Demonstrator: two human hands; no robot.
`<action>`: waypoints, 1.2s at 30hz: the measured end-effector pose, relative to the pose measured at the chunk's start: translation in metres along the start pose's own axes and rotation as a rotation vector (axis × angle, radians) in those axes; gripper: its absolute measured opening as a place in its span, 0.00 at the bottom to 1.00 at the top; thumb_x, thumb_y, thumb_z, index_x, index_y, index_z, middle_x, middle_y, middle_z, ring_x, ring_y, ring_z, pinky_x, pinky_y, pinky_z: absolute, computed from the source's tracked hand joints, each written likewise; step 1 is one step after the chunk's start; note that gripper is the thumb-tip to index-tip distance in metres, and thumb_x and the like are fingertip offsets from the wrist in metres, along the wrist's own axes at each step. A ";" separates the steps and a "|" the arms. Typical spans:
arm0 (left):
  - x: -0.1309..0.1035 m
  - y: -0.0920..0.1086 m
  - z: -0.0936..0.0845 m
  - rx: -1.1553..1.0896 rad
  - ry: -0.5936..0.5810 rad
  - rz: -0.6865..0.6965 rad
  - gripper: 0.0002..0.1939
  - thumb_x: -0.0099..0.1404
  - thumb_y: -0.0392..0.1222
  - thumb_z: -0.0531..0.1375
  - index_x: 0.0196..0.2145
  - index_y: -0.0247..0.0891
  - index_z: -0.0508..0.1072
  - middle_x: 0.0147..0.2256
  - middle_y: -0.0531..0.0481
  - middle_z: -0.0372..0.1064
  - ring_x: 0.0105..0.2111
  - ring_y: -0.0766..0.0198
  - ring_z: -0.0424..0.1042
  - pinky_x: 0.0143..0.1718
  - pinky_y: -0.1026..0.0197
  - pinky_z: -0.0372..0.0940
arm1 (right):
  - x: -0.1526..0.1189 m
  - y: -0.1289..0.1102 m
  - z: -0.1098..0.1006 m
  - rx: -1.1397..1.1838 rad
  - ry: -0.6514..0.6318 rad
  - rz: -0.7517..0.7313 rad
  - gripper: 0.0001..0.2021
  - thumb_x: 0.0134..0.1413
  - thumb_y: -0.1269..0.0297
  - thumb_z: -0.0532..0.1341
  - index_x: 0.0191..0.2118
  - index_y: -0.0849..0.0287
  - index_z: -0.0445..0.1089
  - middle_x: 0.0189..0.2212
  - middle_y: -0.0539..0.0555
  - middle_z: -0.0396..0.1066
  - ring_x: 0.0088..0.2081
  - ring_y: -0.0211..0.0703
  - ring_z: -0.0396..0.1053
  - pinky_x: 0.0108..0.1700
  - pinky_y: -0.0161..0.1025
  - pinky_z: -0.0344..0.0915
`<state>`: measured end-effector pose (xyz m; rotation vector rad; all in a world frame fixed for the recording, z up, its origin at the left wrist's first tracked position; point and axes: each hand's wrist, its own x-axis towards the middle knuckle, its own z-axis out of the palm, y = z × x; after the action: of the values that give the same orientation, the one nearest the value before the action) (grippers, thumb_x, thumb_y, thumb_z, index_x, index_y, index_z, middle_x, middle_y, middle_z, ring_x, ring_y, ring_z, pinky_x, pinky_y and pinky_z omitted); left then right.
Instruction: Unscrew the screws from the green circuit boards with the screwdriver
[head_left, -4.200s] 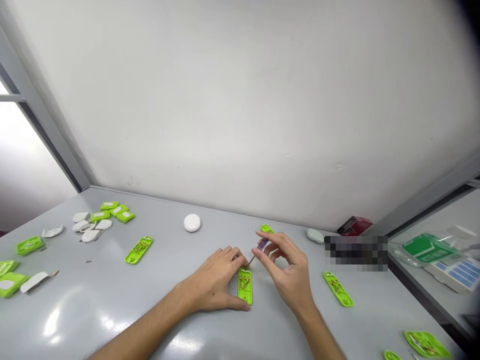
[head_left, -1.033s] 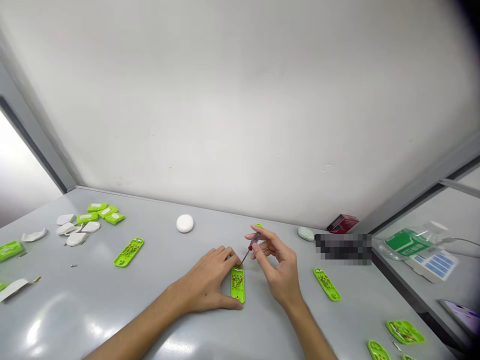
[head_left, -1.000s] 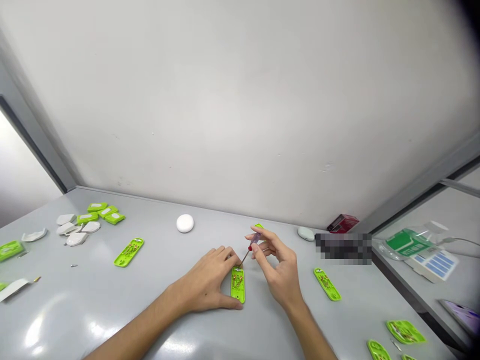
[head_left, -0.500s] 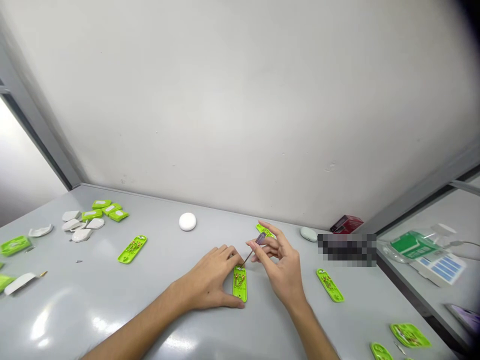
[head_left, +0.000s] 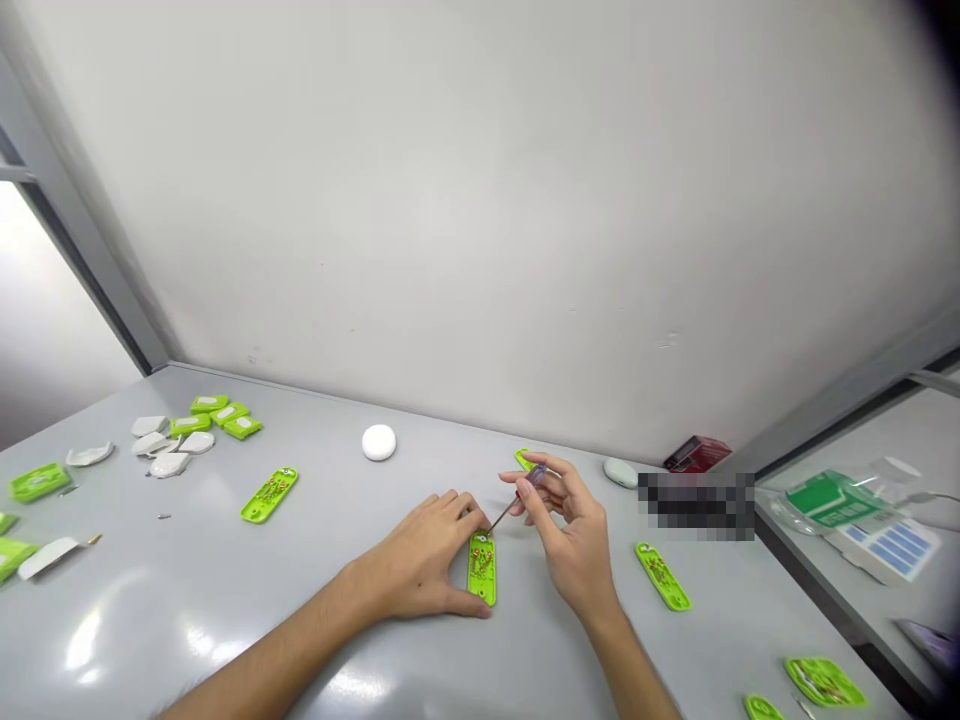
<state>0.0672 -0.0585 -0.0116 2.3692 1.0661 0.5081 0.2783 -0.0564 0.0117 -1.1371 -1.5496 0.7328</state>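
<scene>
A narrow green plastic shell (head_left: 482,572) with small brass-coloured parts inside lies on the grey table. Around its left side curls my left hand (head_left: 427,560), with fingers at the far end and the thumb at the near end, gripping it. My right hand (head_left: 568,520) holds a thin screwdriver (head_left: 536,474) by its purple handle, between thumb and fingers. The screwdriver slants down to the left, its tip at the far end of the shell. Behind my right hand, another green piece (head_left: 523,458) is partly hidden.
Green shells lie at left (head_left: 270,495) and right (head_left: 663,577). Green and white pieces (head_left: 169,464) cluster at the far left. A white round object (head_left: 379,442), a pale oval one (head_left: 621,472) and a red box (head_left: 699,454) stand near the wall.
My right hand has shifted slightly right, and the screwdriver leans lower. My left hand still grips the shell. The whole view has shifted a little.
</scene>
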 end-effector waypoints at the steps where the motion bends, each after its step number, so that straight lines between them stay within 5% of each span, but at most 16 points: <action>1: 0.000 -0.001 0.001 -0.001 -0.002 0.001 0.32 0.54 0.59 0.72 0.51 0.43 0.70 0.48 0.49 0.67 0.47 0.57 0.67 0.49 0.56 0.63 | 0.000 0.000 0.000 -0.001 0.008 0.001 0.18 0.68 0.52 0.63 0.57 0.55 0.68 0.45 0.58 0.79 0.32 0.42 0.76 0.39 0.42 0.74; 36: 0.000 -0.004 0.002 -0.032 -0.024 0.003 0.32 0.56 0.58 0.72 0.56 0.49 0.71 0.51 0.49 0.66 0.50 0.56 0.67 0.52 0.55 0.63 | 0.007 0.011 0.001 0.051 0.051 0.120 0.22 0.66 0.47 0.62 0.56 0.57 0.68 0.41 0.58 0.79 0.31 0.41 0.71 0.35 0.38 0.70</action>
<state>0.0662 -0.0565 -0.0157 2.3441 1.0360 0.4927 0.2810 -0.0460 0.0039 -1.2102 -1.4218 0.8128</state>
